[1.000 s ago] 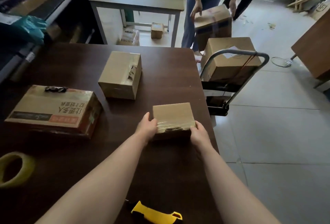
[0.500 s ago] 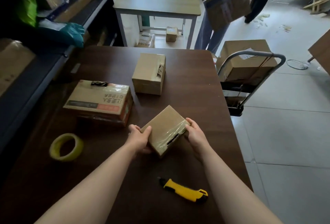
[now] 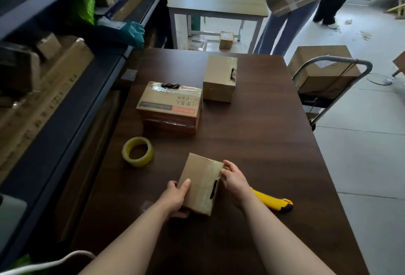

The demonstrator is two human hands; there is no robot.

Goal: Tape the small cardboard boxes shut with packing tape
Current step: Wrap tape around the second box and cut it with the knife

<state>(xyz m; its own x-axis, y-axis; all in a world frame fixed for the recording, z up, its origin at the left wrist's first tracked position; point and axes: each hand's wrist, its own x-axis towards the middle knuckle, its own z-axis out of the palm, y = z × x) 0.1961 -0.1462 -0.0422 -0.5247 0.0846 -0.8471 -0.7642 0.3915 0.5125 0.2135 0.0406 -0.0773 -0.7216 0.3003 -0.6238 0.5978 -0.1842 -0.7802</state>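
the small box (image 3: 200,184) is near the front edge of the brown table (image 3: 252,143). the left hand (image 3: 175,198) grips its near left corner, thumb on top and fingers curled under. the right hand (image 3: 233,179) holds the right edge with bent fingers, close to a black mark. the tape roll (image 3: 137,151) lies at ten o'clock from the box. a yellow cutter (image 3: 271,201) lies at four o'clock, partly hidden by the right wrist. a printed box (image 3: 169,105) and a plain box (image 3: 219,78) sit around twelve o'clock.
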